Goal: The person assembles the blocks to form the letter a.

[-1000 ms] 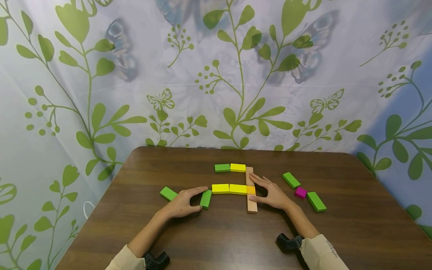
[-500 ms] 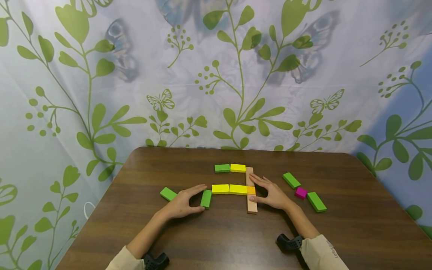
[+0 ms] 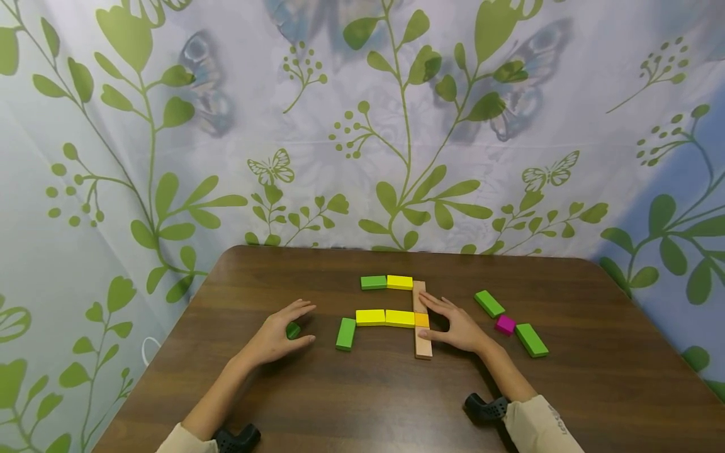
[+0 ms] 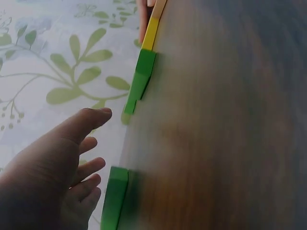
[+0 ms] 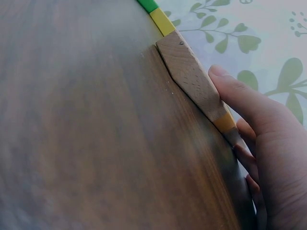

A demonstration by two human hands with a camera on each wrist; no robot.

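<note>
A leaf-patterned cloth hangs beyond the far edge of the brown table, where the right hand rests its parted thumb and fingertips on the wooden strip, seemingly to steady it beside a row of 2 yellow blocks. Nearer the left edge, the left hand is spread, holding nothing, with 1 green block partly hidden between its thumb and fingers, apparently untouched
</note>
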